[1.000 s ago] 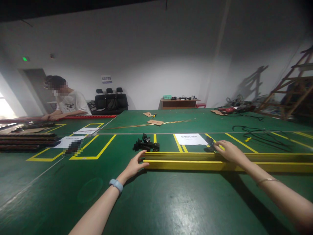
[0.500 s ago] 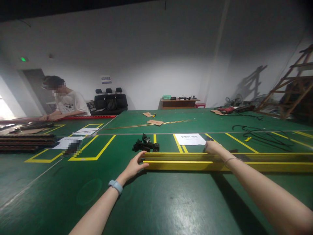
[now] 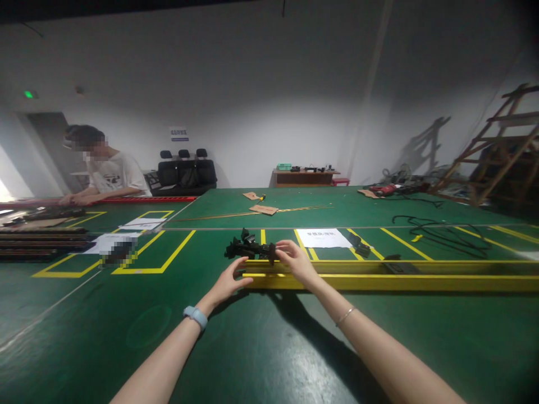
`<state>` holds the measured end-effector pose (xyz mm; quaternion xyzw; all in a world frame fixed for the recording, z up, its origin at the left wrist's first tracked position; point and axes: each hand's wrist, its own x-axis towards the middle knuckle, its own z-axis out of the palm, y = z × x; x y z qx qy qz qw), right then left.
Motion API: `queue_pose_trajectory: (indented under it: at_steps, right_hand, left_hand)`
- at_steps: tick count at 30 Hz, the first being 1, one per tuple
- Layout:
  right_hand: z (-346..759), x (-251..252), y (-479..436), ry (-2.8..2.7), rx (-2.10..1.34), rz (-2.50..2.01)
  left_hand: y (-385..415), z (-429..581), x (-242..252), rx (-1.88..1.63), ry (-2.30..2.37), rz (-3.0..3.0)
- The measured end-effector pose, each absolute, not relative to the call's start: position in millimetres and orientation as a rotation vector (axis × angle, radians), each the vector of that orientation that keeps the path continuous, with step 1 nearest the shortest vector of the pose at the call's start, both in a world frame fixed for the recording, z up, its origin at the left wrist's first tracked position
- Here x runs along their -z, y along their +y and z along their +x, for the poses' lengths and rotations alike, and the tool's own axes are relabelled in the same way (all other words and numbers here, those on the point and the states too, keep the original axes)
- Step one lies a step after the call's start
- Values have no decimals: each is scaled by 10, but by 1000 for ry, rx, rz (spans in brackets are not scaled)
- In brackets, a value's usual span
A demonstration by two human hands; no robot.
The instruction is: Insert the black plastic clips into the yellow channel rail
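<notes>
A long yellow channel rail [image 3: 421, 278] lies across the green table [image 3: 269, 348] from the middle to the right edge. My left hand [image 3: 227, 283] rests at the rail's left end, fingers stretched against it. My right hand [image 3: 297, 261] reaches over the rail's left end, its fingers on a small black part at the edge of a pile of black parts [image 3: 248, 248] just behind the rail. A black piece [image 3: 398, 266] lies inside the rail further right.
Another person [image 3: 101, 174] sits at the far left over a red strip [image 3: 147, 199]. Dark rails [image 3: 42, 241] are stacked at left. White sheets [image 3: 322, 238] lie in yellow-taped boxes. Black cable [image 3: 438, 230], cardboard pieces [image 3: 265, 209] and a wooden frame [image 3: 497, 151] lie behind.
My right hand has swept left along the rail from its middle to the black parts at the left end. The left hand has stayed in place.
</notes>
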<state>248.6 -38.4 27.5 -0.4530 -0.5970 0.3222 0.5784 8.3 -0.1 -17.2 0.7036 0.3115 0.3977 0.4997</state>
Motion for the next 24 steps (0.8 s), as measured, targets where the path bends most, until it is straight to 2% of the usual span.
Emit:
queue_pose_trajectory:
  at_steps: [13,24]
  right_hand:
    - [2033,-22,-488,-1313,-995,-745]
    - [1991,-19,-502,-1359,-933,-786]
  left_hand:
    - [-86,99,118,-1253,912,2310]
    - [-260,159,-10,-1354,969,2138]
